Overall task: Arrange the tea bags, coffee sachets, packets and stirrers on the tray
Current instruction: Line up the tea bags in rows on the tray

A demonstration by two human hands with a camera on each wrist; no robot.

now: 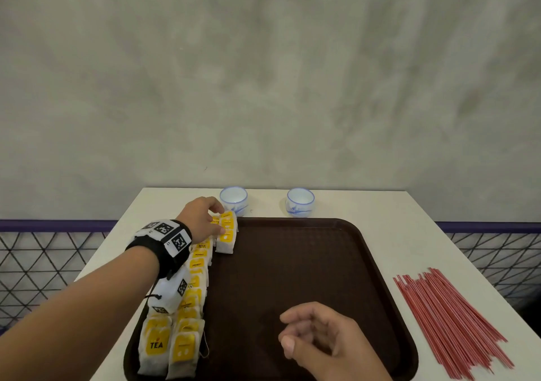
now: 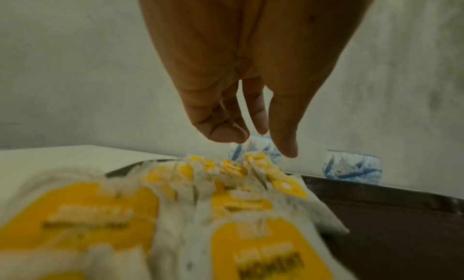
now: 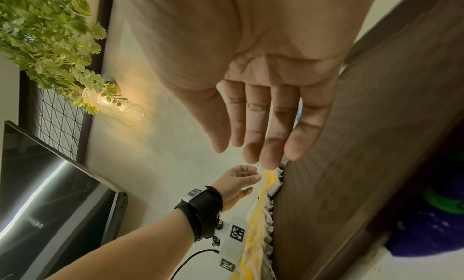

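A dark brown tray (image 1: 292,263) lies on the white table. White tea bags with yellow tags (image 1: 196,278) overlap in a row down its left side. My left hand (image 1: 218,219) is at the far end of that row, over the last few tea bags (image 1: 227,234). In the left wrist view its fingers (image 2: 226,133) hang relaxed just above the bags (image 2: 251,185), gripping nothing. My right hand (image 1: 292,331) hovers empty above the tray's near right part, fingers loose. Red stirrers (image 1: 448,322) lie in a loose bundle on the table, right of the tray.
Two small white-and-blue cups (image 1: 233,200) (image 1: 300,202) stand behind the tray near the wall. The table ends shortly left of the tea bags and right of the stirrers. A glass vase with green leaves (image 3: 113,105) shows in the right wrist view.
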